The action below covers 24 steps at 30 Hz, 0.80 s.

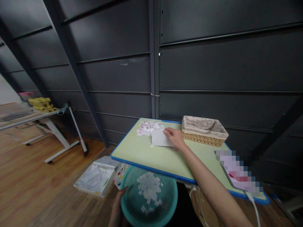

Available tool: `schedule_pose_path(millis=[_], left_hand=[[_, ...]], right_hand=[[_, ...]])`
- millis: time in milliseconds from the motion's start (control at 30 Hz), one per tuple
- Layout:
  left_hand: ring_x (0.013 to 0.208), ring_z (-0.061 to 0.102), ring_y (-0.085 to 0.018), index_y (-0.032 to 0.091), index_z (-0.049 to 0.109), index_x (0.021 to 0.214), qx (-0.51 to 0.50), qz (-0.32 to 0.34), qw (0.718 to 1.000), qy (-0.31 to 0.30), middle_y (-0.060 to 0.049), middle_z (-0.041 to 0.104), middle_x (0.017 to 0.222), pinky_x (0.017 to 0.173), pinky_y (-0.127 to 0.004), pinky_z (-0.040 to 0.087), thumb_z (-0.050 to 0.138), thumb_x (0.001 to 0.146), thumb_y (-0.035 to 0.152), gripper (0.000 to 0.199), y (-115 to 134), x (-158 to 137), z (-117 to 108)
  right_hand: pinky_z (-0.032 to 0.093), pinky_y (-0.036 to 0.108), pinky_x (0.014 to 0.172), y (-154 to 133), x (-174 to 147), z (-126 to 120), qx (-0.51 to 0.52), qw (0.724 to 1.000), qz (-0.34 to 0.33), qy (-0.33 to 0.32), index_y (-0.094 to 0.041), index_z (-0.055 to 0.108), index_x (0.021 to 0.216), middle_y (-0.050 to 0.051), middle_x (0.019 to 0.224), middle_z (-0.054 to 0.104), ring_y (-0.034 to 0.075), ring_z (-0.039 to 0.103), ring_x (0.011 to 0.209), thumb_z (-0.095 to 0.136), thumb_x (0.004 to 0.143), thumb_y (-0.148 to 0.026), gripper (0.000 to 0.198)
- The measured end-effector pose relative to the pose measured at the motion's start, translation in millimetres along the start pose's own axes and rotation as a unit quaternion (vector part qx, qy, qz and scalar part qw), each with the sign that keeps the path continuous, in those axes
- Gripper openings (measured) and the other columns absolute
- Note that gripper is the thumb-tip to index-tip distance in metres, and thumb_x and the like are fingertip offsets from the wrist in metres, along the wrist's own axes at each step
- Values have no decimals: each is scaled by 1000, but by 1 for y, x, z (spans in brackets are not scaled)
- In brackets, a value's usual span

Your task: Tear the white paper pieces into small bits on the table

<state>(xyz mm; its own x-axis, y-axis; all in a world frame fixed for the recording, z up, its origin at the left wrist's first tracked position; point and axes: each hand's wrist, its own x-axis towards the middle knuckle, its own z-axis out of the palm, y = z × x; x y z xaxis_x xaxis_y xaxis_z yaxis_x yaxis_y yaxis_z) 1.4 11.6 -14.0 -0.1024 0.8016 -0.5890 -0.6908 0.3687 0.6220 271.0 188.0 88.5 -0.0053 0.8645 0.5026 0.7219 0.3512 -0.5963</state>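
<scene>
My right hand (174,138) is closed on the edge of a white card (160,138), held over the pale green table (142,154) with the blue rim. Just behind the card lies a heap of small white and pinkish-red scraps (149,126). Below the table's front edge, my left hand (119,200) grips the rim of a teal basin (174,206). Inside the basin are many small white square pieces (149,186). The fingers of my left hand are partly hidden behind the rim.
A fabric-lined wicker basket (203,137) stands at the table's back right. A blurred-out flat device (239,173) with a white cable (254,205) lies at the right edge. An open white box (97,178) sits on the floor left. A dark panelled wall (118,75) rises behind.
</scene>
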Motion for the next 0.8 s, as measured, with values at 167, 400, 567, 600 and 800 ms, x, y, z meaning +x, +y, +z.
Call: schedule_pose_path(millis=[167, 400, 567, 600, 800], left_hand=[[90, 72, -29, 12, 63, 111, 42, 9, 999, 2, -8, 80, 77, 84, -44, 55, 65, 76, 25, 37, 9, -8, 2], [87, 73, -32, 8, 65, 105, 21, -9, 999, 22, -13, 79, 80, 82, -49, 55, 62, 75, 19, 32, 21, -26, 21], [83, 73, -31, 14, 68, 92, 31, 17, 999, 25, -7, 78, 66, 82, -50, 55, 60, 76, 21, 19, 22, -38, 30], [82, 74, -30, 15, 68, 89, 34, 25, 999, 24, -5, 77, 62, 82, -50, 55, 60, 77, 21, 16, 22, -39, 30], [76, 74, -29, 14, 71, 86, 48, -13, 999, 17, -4, 74, 54, 78, -46, 57, 60, 78, 24, 16, 22, -37, 27]], right_hand=[[47, 30, 73, 0, 0, -1, 34, 999, 18, 15, -18, 74, 91, 7, 92, 75, 23, 66, 84, 48, 84, -35, 32], [47, 31, 74, -6, -2, 2, 93, 993, -21, -73, -17, 74, 84, 7, 90, 75, 23, 66, 83, 50, 82, -32, 29], [45, 28, 68, -14, -7, 6, 150, 975, -33, -163, -15, 73, 78, 7, 82, 74, 20, 64, 76, 55, 80, -35, 28], [45, 27, 67, -15, -8, 7, 162, 971, -34, -175, -14, 73, 78, 7, 81, 73, 19, 63, 75, 56, 79, -36, 28], [41, 24, 55, -18, -12, 8, 244, 941, 5, -234, -13, 73, 77, 5, 72, 71, 16, 59, 62, 62, 73, -46, 36]])
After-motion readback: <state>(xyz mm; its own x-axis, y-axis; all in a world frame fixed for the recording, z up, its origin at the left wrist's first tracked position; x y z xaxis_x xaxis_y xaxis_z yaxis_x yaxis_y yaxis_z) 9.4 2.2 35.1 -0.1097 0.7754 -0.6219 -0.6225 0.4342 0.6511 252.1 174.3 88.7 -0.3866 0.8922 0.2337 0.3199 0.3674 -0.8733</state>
